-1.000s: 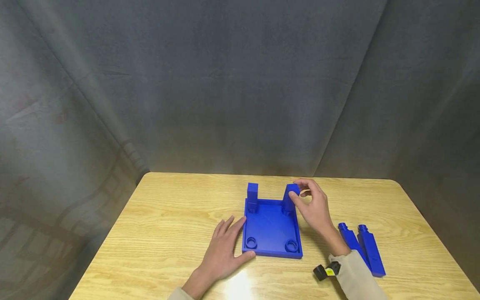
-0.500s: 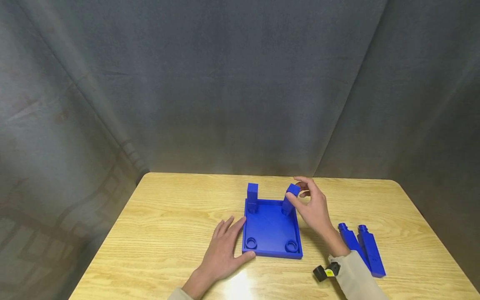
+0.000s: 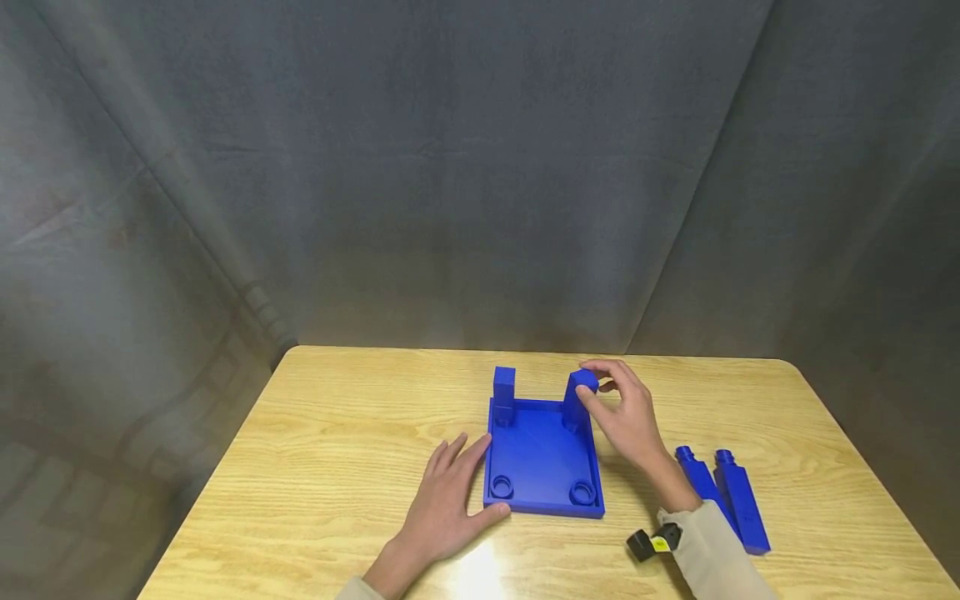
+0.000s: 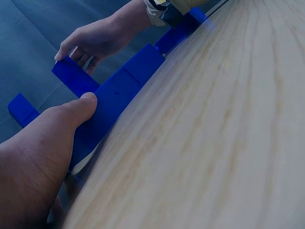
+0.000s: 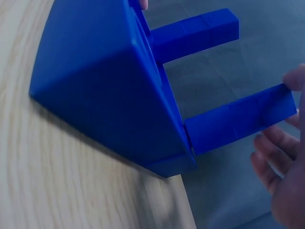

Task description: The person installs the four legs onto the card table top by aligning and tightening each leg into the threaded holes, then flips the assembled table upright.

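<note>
A blue square base [image 3: 543,454] lies on the wooden table [image 3: 337,467]. Two blue posts stand upright in its far corners: the left post [image 3: 504,390] and the right post [image 3: 579,400]. My right hand [image 3: 600,390] pinches the top of the right post between thumb and fingers. My left hand [image 3: 468,483] lies flat on the table, its thumb and fingers pressed against the base's left side. The left wrist view shows the thumb [image 4: 76,112] against the base [image 4: 121,90]. In the right wrist view the right post [image 5: 243,119] juts from the base [image 5: 105,86], my fingers [image 5: 279,186] at its end.
Two loose blue posts [image 3: 701,483] [image 3: 742,500] lie side by side on the table, right of my right forearm. The base's two near corners have empty round sockets [image 3: 502,485] [image 3: 582,492]. A grey curtain hangs behind the table.
My right hand has shifted its fingers on the right post's top, and the post has turned slightly. The left hand and the base have stayed put.
</note>
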`<control>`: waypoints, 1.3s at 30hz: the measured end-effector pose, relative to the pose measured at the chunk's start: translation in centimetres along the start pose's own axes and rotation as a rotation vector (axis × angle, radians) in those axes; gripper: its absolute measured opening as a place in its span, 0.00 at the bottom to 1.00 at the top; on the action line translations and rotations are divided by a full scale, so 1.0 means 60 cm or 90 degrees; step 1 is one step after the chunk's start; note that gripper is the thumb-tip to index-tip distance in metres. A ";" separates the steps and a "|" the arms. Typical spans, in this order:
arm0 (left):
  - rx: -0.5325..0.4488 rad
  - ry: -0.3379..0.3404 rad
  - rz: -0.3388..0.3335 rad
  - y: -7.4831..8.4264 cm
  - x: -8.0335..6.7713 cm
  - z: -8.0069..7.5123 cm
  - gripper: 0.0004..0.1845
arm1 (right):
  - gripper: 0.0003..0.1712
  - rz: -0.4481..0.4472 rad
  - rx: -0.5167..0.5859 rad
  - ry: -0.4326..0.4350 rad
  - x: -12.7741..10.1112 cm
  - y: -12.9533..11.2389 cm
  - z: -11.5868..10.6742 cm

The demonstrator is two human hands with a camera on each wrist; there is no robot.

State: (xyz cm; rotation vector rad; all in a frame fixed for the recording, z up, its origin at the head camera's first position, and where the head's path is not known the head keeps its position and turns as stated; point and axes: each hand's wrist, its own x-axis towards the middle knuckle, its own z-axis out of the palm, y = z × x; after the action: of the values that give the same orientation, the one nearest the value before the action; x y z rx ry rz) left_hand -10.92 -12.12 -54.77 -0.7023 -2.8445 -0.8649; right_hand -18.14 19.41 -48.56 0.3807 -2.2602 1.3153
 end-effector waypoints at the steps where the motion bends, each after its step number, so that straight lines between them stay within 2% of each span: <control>1: 0.000 0.000 0.000 0.000 0.000 0.000 0.54 | 0.18 0.013 -0.007 0.001 0.000 -0.001 0.000; 7: 0.000 0.001 0.004 0.000 0.003 0.001 0.54 | 0.18 0.080 -0.029 0.017 -0.001 -0.009 0.003; 12: -0.001 0.001 0.008 0.001 0.004 0.000 0.54 | 0.21 0.089 -0.029 0.016 -0.002 -0.008 0.004; 14: -0.004 0.001 0.008 0.001 0.004 0.000 0.54 | 0.23 0.066 -0.023 0.008 -0.002 -0.004 0.004; 19: -0.007 0.002 0.006 0.001 0.004 0.000 0.54 | 0.23 -0.032 0.014 -0.007 0.001 0.002 0.002; 22: -0.007 0.005 0.008 0.001 0.005 0.000 0.54 | 0.23 -0.054 0.022 -0.011 0.001 0.003 0.000; 31: -0.010 0.007 0.007 -0.001 0.006 0.002 0.54 | 0.17 -0.033 0.019 0.001 0.001 0.002 0.002; 39: -0.012 0.001 0.004 0.001 0.005 0.001 0.54 | 0.16 0.047 -0.011 0.000 -0.003 0.001 0.004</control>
State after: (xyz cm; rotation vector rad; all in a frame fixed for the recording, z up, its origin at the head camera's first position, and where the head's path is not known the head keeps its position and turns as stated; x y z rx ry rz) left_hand -11.16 -11.94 -54.74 -0.7120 -2.8352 -0.8927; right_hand -18.07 19.20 -48.81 0.2933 -2.3039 1.3304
